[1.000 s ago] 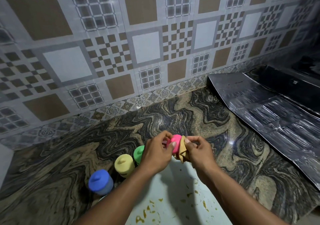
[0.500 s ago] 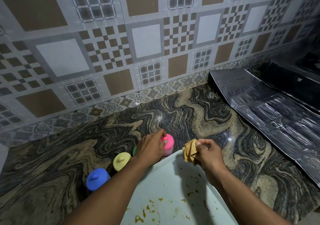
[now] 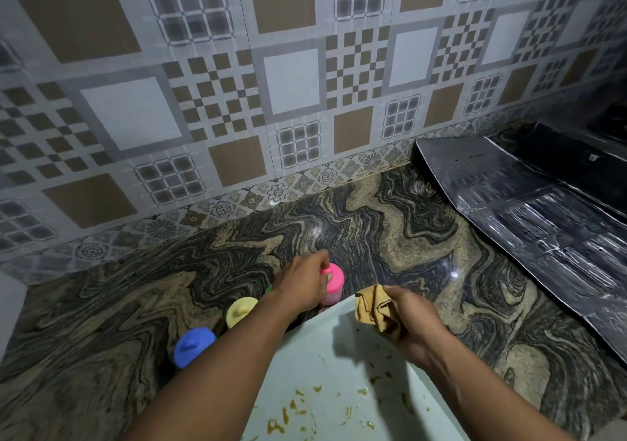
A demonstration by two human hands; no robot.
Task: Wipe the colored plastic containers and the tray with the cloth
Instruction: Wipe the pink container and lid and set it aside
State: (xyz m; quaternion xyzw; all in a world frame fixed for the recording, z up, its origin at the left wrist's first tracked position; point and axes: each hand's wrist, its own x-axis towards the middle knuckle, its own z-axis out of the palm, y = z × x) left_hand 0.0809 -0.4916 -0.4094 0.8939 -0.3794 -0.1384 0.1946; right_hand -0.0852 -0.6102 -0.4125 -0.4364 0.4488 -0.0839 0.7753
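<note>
A: Head view shows the pink container standing on the counter at the tray's far edge; a second ago it was lifted between both hands with the cloth pressed to it.

B: So it's been set down?

A: Yes. The left hand rests over its near side, fingers curled around it (whether they've let go, I cannot tell). The right hand has pulled away and clutches the tan cloth bunched over the tray's far edge.

B: And the rest?

A: Yellow container and blue container line the tray's left edge, a green one mostly hidden. The tray carries brown smears, likely next.
</note>
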